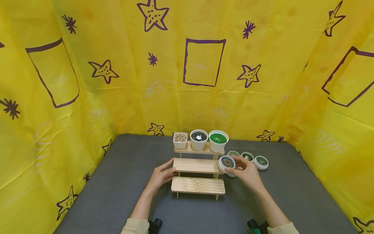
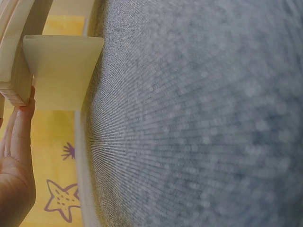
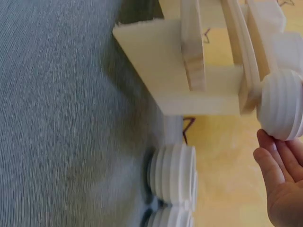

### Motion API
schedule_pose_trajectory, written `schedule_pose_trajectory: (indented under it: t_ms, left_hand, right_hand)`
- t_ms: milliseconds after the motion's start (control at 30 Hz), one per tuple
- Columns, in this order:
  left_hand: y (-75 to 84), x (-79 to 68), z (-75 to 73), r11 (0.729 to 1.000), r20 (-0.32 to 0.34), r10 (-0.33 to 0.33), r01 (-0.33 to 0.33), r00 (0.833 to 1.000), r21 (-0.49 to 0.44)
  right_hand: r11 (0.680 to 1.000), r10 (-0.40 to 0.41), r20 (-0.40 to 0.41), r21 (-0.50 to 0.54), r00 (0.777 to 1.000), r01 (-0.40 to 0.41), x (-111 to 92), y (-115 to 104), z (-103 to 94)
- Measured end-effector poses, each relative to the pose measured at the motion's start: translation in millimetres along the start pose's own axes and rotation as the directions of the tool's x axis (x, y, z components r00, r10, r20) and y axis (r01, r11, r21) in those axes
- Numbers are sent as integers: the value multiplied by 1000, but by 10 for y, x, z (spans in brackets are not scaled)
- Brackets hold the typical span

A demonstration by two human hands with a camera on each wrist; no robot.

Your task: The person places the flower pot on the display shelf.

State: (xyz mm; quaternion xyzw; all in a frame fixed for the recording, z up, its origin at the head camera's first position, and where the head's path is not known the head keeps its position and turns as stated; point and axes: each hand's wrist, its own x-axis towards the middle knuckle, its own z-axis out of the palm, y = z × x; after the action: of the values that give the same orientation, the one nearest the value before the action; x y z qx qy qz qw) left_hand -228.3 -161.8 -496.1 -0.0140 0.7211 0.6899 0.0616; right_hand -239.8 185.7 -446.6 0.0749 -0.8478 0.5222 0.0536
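A three-tier wooden display stand stands in the middle of the table. My left hand touches the left end of its middle shelf, fingers stretched out along the shelf's edge; in the left wrist view the fingertips meet the wood. At the right end of that shelf, my right hand holds a round white ribbed pot with a bluish-grey top and a brown centre. In the right wrist view the pot is right at the shelf's end, with fingers and thumb around its side.
On the top shelf stand a square pot of pebbles, a dark-topped pot and a green-topped pot. Several more ribbed pots sit on the grey table to the right, partly behind my right hand. Yellow patterned cloth surrounds the table.
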Motion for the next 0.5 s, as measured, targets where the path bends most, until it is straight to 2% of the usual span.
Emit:
schedule_pose_trajectory:
  t_ms: [333, 500]
  left_hand:
    - [-5, -3, 10, 1000, -4, 4, -4, 1000, -4]
    - [4, -3, 11, 1000, 0, 4, -4, 1000, -11]
  right_hand:
    - [998, -35, 85, 51, 996, 30, 87, -242, 287]
    - [992, -64, 121, 112, 991, 50, 121, -373, 458]
